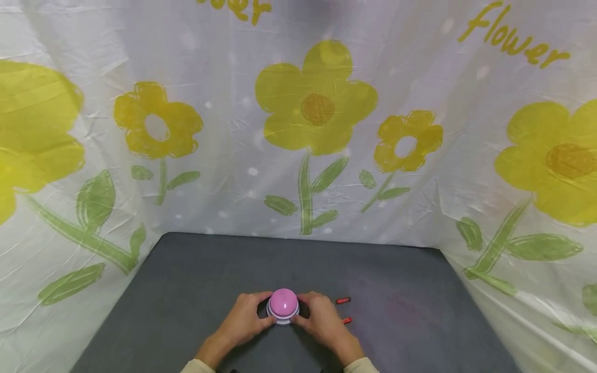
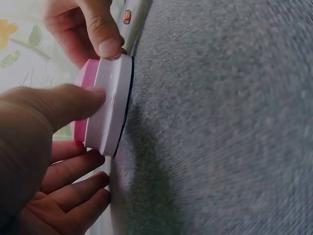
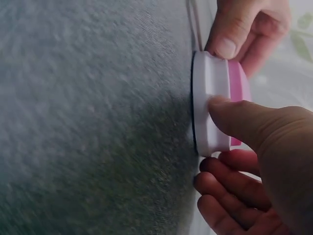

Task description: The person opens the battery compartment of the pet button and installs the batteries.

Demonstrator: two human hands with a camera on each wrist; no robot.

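Observation:
A round push button [image 1: 283,302] with a pink dome and a white base rests on the dark grey table, dome up. My left hand [image 1: 242,316] holds its left side, thumb on the near part of the white rim and fingers round the far side. From the right, my right hand [image 1: 323,318] grips it the same way. In the left wrist view, the left thumb [image 2: 90,100] lies against the white base [image 2: 115,98]. The right wrist view shows the right thumb [image 3: 230,115] pressed on that base too. A dark layer lines the button's underside.
Two small red cylinders that look like batteries lie right of the right hand: one farther back [image 1: 343,300], the other [image 1: 346,320] partly hidden by the hand. White fabric with yellow flowers [image 1: 317,109] hangs round the back and sides of the table [image 1: 210,269].

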